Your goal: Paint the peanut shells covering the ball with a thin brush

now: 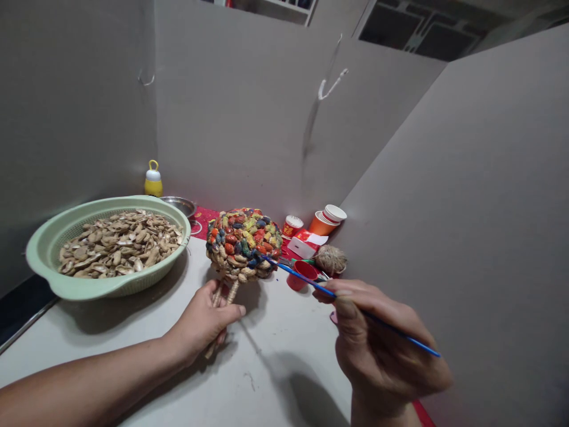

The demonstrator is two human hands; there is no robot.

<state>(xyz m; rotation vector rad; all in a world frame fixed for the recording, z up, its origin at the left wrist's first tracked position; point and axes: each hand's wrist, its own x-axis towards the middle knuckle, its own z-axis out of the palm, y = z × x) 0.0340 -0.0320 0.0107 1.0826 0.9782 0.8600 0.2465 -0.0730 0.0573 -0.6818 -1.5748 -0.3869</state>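
My left hand is closed round the twine-wrapped stem of a ball of peanut shells, holding it upright over the white table. The ball's top shells are painted red, blue, yellow and green; its lower shells are bare. My right hand pinches a thin blue paintbrush. The brush tip touches the ball's right side, low down.
A pale green colander full of peanut shells stands at the left. Behind it are a yellow bottle and a metal bowl. A red paint cup, twine ball and stacked paper cups sit beside the cardboard wall at right.
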